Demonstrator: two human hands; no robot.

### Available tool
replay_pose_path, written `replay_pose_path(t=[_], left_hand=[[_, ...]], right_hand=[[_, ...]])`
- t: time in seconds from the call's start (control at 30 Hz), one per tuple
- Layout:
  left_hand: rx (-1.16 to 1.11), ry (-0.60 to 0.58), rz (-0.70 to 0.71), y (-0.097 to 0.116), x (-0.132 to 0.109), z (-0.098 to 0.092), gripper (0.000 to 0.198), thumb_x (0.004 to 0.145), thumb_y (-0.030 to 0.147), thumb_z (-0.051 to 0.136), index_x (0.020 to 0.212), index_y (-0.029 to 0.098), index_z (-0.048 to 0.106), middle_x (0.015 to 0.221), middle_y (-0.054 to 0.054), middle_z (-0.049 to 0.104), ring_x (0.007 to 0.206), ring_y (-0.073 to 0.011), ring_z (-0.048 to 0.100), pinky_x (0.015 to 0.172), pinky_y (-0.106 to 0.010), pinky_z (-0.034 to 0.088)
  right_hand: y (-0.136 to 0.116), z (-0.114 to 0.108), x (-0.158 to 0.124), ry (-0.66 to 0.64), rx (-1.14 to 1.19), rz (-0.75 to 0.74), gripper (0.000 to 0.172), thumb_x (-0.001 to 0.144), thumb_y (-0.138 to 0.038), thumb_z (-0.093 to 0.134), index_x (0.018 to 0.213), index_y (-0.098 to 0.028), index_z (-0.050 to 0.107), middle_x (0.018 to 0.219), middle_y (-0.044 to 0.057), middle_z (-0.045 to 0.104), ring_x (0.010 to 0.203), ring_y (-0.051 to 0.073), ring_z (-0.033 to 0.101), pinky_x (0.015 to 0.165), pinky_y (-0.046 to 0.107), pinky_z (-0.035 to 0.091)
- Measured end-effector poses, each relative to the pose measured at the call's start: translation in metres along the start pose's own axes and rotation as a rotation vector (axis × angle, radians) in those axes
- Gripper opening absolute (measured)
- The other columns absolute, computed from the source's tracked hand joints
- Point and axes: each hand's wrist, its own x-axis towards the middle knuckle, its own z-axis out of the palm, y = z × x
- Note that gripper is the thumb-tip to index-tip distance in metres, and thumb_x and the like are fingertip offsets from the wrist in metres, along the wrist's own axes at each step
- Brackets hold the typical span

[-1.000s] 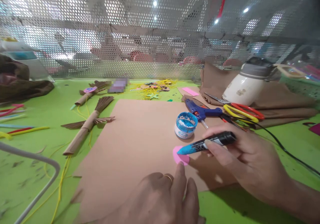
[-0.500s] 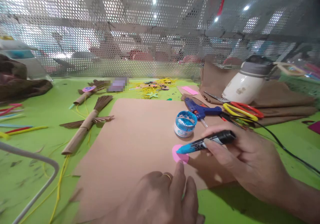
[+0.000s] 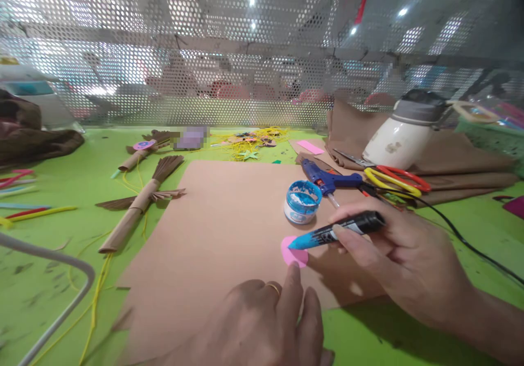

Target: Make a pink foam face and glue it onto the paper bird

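My right hand (image 3: 399, 262) grips a black marker-like tool (image 3: 339, 229) whose tip is coated in blue paint. The tip touches a small pink paper disc (image 3: 291, 254) lying on a brown paper sheet (image 3: 229, 229). My left hand (image 3: 262, 322), with a ring on one finger, rests on the sheet and presses a fingertip on the near edge of the disc. A small open jar of blue paint (image 3: 302, 201) stands just behind the disc.
A blue glue gun (image 3: 329, 180) and scissors with red and yellow handles (image 3: 393, 179) lie right of the jar, its black cord (image 3: 462, 238) trailing right. A white jug (image 3: 403, 131) sits on brown cloth. Rolled brown paper figures (image 3: 137, 205) lie left on the green table (image 3: 49, 279). Perforated metal screen behind.
Almost nothing differs; the view has shifted slightly and the blue tip stays on the pink disc, with both hands in nearly the same place.
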Motion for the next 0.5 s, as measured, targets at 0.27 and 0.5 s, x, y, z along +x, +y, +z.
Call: replay_pose_path(t=[0.27, 0.5], left_hand=[[0.027, -0.032, -0.041, 0.0033, -0.0004, -0.0054, 0.034, 0.094, 0.027, 0.028, 0.084, 0.014, 0.057, 0.085, -0.010, 0.067, 0.046, -0.0156, 0.052, 0.036, -0.032, 0.032], [0.028, -0.034, -0.045, 0.0046, -0.0014, -0.0043, 0.030, 0.094, 0.028, 0.032, 0.085, 0.014, 0.057, 0.084, -0.010, 0.066, 0.065, -0.0198, 0.061, 0.038, -0.031, 0.033]], right_hand=[[0.0004, -0.0005, 0.0005, -0.017, 0.028, -0.025, 0.007, 0.081, -0.027, 0.056, 0.087, -0.029, 0.055, 0.065, -0.009, 0.062, 0.052, 0.006, 0.058, 0.051, 0.013, 0.049], [0.0011, 0.0012, 0.0012, 0.000, 0.008, -0.047, 0.008, 0.080, -0.026, 0.058, 0.087, -0.029, 0.055, 0.064, -0.009, 0.059, 0.047, 0.006, 0.053, 0.050, 0.014, 0.046]])
